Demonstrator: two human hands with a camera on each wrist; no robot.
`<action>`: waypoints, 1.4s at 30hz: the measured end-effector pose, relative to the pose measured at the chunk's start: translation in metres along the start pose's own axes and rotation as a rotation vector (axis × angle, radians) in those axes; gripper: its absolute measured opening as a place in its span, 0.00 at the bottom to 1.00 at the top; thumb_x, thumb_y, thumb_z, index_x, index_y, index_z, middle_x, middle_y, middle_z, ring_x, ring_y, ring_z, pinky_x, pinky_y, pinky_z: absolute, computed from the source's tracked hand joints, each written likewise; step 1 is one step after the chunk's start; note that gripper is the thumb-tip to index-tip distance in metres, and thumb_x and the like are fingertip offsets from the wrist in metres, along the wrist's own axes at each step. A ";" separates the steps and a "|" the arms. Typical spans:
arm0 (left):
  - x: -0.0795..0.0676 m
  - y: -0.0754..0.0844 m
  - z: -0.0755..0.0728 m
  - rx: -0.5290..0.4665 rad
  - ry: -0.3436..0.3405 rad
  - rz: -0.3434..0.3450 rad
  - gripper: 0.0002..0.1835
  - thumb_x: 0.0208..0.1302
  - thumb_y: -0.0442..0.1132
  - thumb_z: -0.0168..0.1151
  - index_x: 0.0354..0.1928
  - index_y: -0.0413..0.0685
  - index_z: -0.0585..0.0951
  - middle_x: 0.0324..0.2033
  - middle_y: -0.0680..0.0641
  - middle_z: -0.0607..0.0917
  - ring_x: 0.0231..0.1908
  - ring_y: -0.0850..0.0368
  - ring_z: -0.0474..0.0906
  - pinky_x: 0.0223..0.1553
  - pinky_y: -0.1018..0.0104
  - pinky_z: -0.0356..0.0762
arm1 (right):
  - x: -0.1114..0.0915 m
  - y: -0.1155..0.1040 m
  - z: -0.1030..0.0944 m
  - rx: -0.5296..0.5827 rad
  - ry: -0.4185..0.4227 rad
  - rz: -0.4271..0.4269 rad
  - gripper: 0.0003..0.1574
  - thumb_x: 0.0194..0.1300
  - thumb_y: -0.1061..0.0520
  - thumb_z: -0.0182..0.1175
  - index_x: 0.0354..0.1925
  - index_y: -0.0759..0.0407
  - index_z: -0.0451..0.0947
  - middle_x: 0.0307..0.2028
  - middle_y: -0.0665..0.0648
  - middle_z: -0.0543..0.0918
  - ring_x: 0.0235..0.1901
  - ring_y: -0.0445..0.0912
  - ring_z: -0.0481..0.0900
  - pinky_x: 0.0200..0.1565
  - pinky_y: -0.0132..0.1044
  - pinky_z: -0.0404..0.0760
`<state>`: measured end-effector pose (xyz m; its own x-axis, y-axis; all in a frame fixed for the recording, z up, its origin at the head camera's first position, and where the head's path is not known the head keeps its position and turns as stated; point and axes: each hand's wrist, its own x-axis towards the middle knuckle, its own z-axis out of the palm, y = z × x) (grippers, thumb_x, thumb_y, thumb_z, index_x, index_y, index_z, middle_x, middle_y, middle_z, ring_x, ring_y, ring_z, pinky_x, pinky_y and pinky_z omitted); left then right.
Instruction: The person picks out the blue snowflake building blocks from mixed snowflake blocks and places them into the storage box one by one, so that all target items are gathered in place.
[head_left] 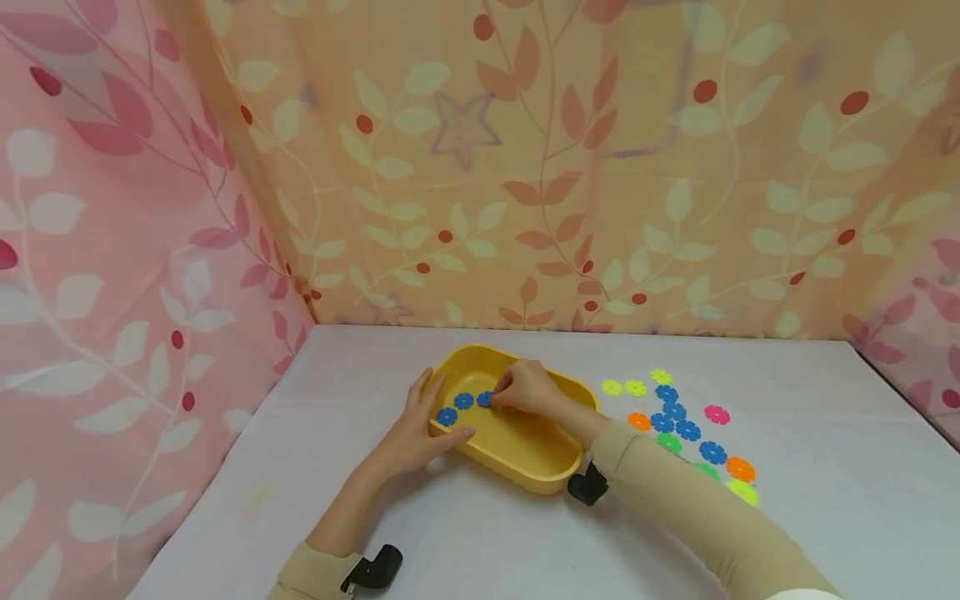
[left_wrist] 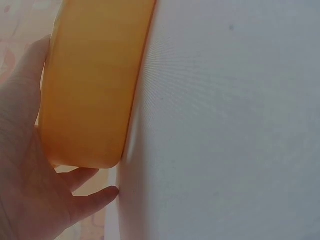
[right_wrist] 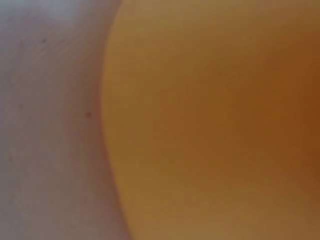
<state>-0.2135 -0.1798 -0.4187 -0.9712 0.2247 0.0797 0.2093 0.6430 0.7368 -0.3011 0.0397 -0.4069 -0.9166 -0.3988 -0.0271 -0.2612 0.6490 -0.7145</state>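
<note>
A yellow plastic tub [head_left: 517, 446] stands on the white-covered table. Inside it, toward the left end, are blue snowflake discs, among them one at the corner [head_left: 447, 416] and one beside it [head_left: 463, 401]. My right hand [head_left: 528, 390] reaches into the tub and pinches another blue snowflake disc [head_left: 485, 399] at its fingertips. My left hand [head_left: 412, 433] rests on the tub's left end, fingers spread and thumb along the near rim. In the left wrist view, the left hand's lower fingers [left_wrist: 95, 200] extend past the tub's end. Only the tub's outer wall [right_wrist: 200, 120] and tabletop show in the right wrist view.
Right of the tub lie loose snowflake discs: several blue ones [head_left: 687, 430], an orange one [head_left: 740, 468], a pink one [head_left: 717, 414], a green one [head_left: 669, 442] and a yellow one [head_left: 635, 388]. A patterned curtain [head_left: 555, 167] hangs behind the table.
</note>
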 end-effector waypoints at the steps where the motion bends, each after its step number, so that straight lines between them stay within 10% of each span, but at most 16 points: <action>1: 0.000 0.000 0.000 0.000 -0.001 0.003 0.56 0.55 0.65 0.67 0.78 0.57 0.46 0.76 0.51 0.36 0.72 0.39 0.48 0.66 0.38 0.54 | 0.000 0.000 0.001 0.000 0.009 0.001 0.07 0.56 0.58 0.73 0.28 0.61 0.86 0.20 0.51 0.82 0.18 0.43 0.78 0.25 0.31 0.79; 19: 0.000 0.001 0.000 -0.014 -0.005 0.018 0.56 0.56 0.64 0.67 0.78 0.56 0.46 0.76 0.51 0.35 0.72 0.38 0.47 0.66 0.38 0.52 | 0.002 -0.005 0.012 -0.046 0.206 -0.001 0.08 0.53 0.59 0.74 0.26 0.63 0.85 0.16 0.49 0.80 0.15 0.39 0.76 0.22 0.28 0.76; 42: 0.000 0.000 0.000 -0.006 -0.005 0.018 0.55 0.56 0.64 0.67 0.78 0.57 0.47 0.76 0.49 0.36 0.72 0.38 0.47 0.66 0.37 0.53 | 0.004 -0.005 0.017 0.099 0.215 0.077 0.12 0.53 0.57 0.74 0.34 0.62 0.87 0.31 0.54 0.86 0.31 0.43 0.82 0.36 0.33 0.82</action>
<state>-0.2131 -0.1801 -0.4185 -0.9666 0.2398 0.0902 0.2264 0.6343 0.7392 -0.2985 0.0238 -0.4156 -0.9788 -0.1966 0.0582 -0.1673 0.6014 -0.7812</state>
